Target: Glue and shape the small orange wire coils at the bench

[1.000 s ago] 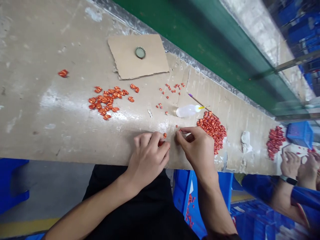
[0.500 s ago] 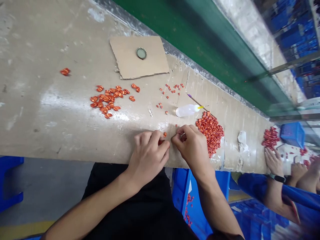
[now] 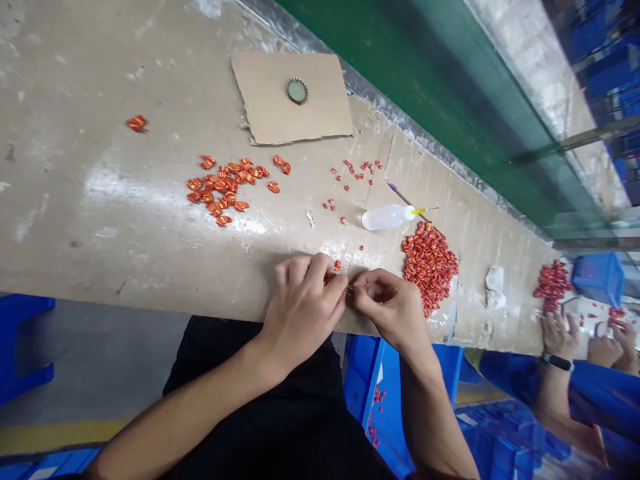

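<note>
My left hand [image 3: 306,303] is closed at the bench's near edge, its fingertips around a small red-orange piece that is mostly hidden. A second small orange piece [image 3: 337,265] shows by its index finger. My right hand [image 3: 390,300] pinches at the left fingertips; what lies in its pinch is too small to tell. Beyond my right hand is a heap of small red pieces [image 3: 429,267]. A clear squeeze bottle [image 3: 387,217] with a yellow needle tip lies behind the hands, next to a thin purple-ended stick [image 3: 400,193]. Several tiny red bits [image 3: 360,176] lie scattered there.
To the left lie a loose group of striped orange pieces [image 3: 220,187] and one single piece [image 3: 137,123]. A bottle cap [image 3: 297,91] rests on cardboard [image 3: 320,120]. A blue bin [image 3: 363,373] stands below the bench. At right, co-workers' hands [image 3: 559,335] work near a blue box [image 3: 599,277].
My right hand has come in to the left fingertips, closing the gap between the hands. The view has shifted slightly. The left hand keeps its grip.
</note>
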The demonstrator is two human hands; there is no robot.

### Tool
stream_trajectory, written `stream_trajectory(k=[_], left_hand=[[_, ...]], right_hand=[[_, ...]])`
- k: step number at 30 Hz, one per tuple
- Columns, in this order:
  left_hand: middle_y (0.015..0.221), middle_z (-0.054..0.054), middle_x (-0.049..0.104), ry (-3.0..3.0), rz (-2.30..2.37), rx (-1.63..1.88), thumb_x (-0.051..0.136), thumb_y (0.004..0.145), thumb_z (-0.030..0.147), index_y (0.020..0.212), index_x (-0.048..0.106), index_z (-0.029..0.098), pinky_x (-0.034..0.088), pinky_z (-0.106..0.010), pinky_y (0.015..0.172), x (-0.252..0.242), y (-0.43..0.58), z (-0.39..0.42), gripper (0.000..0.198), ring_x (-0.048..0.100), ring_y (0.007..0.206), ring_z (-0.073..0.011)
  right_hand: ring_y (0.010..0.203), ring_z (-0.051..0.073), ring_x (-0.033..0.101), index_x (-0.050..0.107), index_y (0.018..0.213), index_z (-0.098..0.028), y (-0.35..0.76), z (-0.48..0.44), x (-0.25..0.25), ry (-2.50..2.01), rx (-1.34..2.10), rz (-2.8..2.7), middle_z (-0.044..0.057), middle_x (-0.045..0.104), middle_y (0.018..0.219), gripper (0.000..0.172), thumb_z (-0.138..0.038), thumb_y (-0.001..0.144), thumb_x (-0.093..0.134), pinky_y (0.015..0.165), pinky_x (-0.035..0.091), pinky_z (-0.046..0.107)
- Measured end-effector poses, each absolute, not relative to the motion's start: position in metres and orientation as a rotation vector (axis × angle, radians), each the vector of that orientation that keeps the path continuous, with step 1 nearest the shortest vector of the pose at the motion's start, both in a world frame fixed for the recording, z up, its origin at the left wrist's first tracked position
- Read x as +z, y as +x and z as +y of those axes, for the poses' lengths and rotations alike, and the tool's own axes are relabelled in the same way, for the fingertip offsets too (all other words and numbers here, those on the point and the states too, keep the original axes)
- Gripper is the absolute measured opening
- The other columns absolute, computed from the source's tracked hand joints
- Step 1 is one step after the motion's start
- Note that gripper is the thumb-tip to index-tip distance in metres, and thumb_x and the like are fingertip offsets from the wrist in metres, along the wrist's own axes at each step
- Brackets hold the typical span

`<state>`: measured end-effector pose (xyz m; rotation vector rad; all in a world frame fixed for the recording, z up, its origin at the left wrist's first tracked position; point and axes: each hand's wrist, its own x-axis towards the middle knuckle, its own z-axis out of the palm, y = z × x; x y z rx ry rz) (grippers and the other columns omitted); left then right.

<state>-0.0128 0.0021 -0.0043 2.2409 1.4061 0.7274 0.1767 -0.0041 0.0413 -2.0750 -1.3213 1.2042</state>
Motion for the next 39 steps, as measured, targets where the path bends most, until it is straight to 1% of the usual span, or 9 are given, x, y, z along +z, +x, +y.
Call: stream_trajectory(k=[4,7,16,18,23,28,32,35,39], left_hand=[[0.116,-0.008,0.072,2.219,1.417,0.720,0.078,0.105,0.026,0.102,0.076,0.027,0.042,-0.049,0.097,-0.0022,-0.0131,0.0023,0.004,0.058,0.111,-0.0305],[0.116,-0.008,0.073,2.212,1.423,0.719,0.078,0.105,0.026,0.102,0.077,0.026,0.042,-0.048,0.097,-0.0018,-0.0128,0.0024,0.004,0.058,0.112,-0.0303],[0.116,-0.008,0.072,2.217,1.414,0.763,0.079,0.106,0.027,0.100,0.076,0.026,0.041,-0.049,0.097,-0.0049,-0.0133,0.0025,0.007,0.056,0.112,-0.0300],[0.116,-0.007,0.072,2.220,1.412,0.754,0.078,0.106,0.026,0.101,0.076,0.026,0.041,-0.049,0.097,-0.0047,-0.0136,0.0025,0.006,0.055,0.112,-0.0303],[0.115,-0.008,0.072,2.213,1.413,0.739,0.079,0.105,0.025,0.101,0.077,0.026,0.042,-0.049,0.095,-0.0035,-0.0132,0.0027,0.005,0.057,0.111,-0.0300],[0.115,-0.008,0.072,2.226,1.422,0.755,0.078,0.106,0.026,0.099,0.076,0.025,0.042,-0.049,0.095,-0.0049,-0.0124,0.0023,0.008,0.058,0.110,-0.0295],[0.116,-0.007,0.073,2.237,1.421,0.727,0.074,0.108,0.026,0.100,0.074,0.026,0.045,-0.050,0.095,-0.0037,-0.0135,0.0026,0.008,0.060,0.110,-0.0301],[0.118,-0.007,0.073,2.231,1.416,0.663,0.069,0.111,0.026,0.099,0.072,0.027,0.048,-0.051,0.096,-0.0010,-0.0146,0.0029,0.012,0.062,0.112,-0.0306],[0.116,-0.007,0.072,2.232,1.418,0.690,0.072,0.109,0.026,0.100,0.072,0.028,0.048,-0.050,0.095,-0.0007,-0.0146,0.0029,0.009,0.062,0.110,-0.0300]], right_hand=[[0.058,0.013,0.050,0.079,0.089,-0.019,0.1731,-0.0040,0.0384,-2.001,1.332,-1.140,-0.002,0.065,0.068,0.020,-0.035,0.082,0.087,0.054,0.037,0.027],[0.057,0.012,0.048,0.080,0.089,-0.019,0.1708,-0.0043,0.0372,-2.005,1.333,-1.134,-0.003,0.063,0.066,0.020,-0.036,0.083,0.087,0.052,0.034,0.026],[0.060,0.013,0.052,0.076,0.090,-0.019,0.1676,-0.0030,0.0382,-2.039,1.275,-1.185,-0.003,0.064,0.067,0.014,-0.030,0.085,0.084,0.054,0.039,0.025],[0.060,0.013,0.052,0.075,0.091,-0.020,0.1679,-0.0031,0.0383,-2.027,1.269,-1.194,-0.003,0.064,0.068,0.015,-0.031,0.087,0.084,0.054,0.040,0.025],[0.057,0.012,0.049,0.074,0.098,-0.022,0.1686,-0.0040,0.0396,-1.982,1.305,-1.148,-0.005,0.061,0.068,0.020,-0.037,0.093,0.084,0.052,0.038,0.025],[0.058,0.012,0.051,0.076,0.096,-0.021,0.1687,-0.0041,0.0400,-1.968,1.333,-1.187,-0.004,0.062,0.068,0.026,-0.043,0.092,0.091,0.052,0.039,0.025],[0.052,0.011,0.052,0.076,0.094,-0.021,0.1685,-0.0022,0.0415,-1.982,1.352,-1.166,-0.005,0.061,0.064,0.029,-0.047,0.094,0.090,0.047,0.038,0.024],[0.043,0.012,0.052,0.073,0.094,-0.022,0.1693,-0.0013,0.0431,-1.966,1.463,-1.054,-0.006,0.063,0.060,0.035,-0.051,0.091,0.093,0.039,0.037,0.023],[0.036,0.011,0.050,0.068,0.095,-0.024,0.1719,-0.0038,0.0425,-1.954,1.544,-0.947,-0.007,0.066,0.057,0.042,-0.056,0.090,0.094,0.034,0.036,0.022]])
